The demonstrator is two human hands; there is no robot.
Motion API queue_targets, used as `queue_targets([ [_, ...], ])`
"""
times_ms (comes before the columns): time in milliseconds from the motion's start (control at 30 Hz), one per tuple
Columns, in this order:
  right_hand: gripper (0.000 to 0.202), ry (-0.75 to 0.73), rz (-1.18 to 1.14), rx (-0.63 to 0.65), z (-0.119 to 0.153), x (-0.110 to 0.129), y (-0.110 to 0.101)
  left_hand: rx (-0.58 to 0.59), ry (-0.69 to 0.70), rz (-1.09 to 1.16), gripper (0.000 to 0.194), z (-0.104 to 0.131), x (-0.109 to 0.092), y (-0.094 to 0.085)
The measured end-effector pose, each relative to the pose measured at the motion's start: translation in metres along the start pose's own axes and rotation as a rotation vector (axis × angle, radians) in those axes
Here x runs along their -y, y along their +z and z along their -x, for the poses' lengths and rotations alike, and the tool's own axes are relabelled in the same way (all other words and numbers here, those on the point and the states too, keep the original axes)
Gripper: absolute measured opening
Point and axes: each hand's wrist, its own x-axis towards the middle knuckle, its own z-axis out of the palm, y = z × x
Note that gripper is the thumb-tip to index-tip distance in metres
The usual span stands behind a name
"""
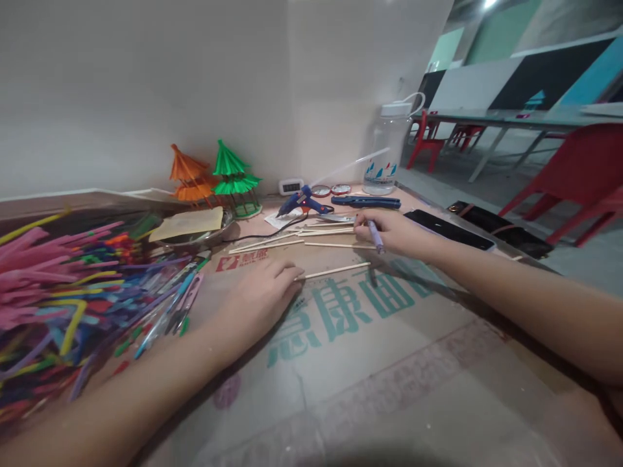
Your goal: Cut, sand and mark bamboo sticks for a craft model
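teal print on cardboard (341,363)

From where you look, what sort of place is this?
Probably a craft worktable in a classroom or workshop: a glue gun, a heap of coloured straws, finished paper pavilions, and red chairs at tables behind.

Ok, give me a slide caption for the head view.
Left hand pins a wooden stick; right hand holds a pen.

One head camera — close above the tabletop (370,383) — faces forward and down.
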Motion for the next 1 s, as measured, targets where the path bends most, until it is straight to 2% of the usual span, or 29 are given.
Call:
queue_targets([
  [67,0.023,0.036,0.078,0.021,0.0,-0.013,-0.007,0.014,-0.015,0.066,0.021,0.003,0.006,0.008],
  [200,0.023,0.096,0.229,0.149,-0.005,-0.028,-0.021,0.036,-0.012,0.078,0.023,0.007,0.01,0.015],
  [267,0.025,0.074,0.32,0.123,-0.007,-0.028,-0.027,0.03,0.001,0.084,0.023,0.008,0.011,0.015],
  [367,0.028,0.021,0.374,0.011,-0.006,-0.016,-0.031,0.032,0.016,0.092,0.022,0.008,0.012,0.014],
  [433,0.031,-0.018,0.31,-0.044,0.0,-0.001,-0.026,0.034,0.028,0.087,0.023,0.009,0.011,0.012],
  [500,0.029,-0.077,0.218,-0.021,0.008,0.018,-0.014,0.024,0.032,0.073,0.024,0.01,0.008,0.011],
  [567,0.022,-0.163,0.192,0.111,0.016,0.034,-0.002,0.004,0.028,0.069,0.026,0.013,0.004,0.01],
  [667,0.014,-0.256,0.34,0.127,0.018,0.041,0.003,-0.019,0.011,0.109,0.027,0.018,0.001,0.01],
  [733,0.016,-0.227,0.446,0.124,0.014,0.033,-0.003,-0.025,0.007,0.123,0.026,0.02,0.001,0.01],
  [833,0.02,-0.131,0.507,0.238,0.007,0.013,-0.016,-0.054,0.037,0.107,0.024,0.021,0.002,0.01],
  [900,0.017,-0.131,0.53,0.279,0.005,0.0,-0.02,-0.079,0.057,0.099,0.023,0.02,0.002,0.01],
  [1000,0.011,-0.153,0.558,0.248,0.004,-0.01,-0.021,-0.08,0.054,0.094,0.022,0.02,0.001,0.009],
])
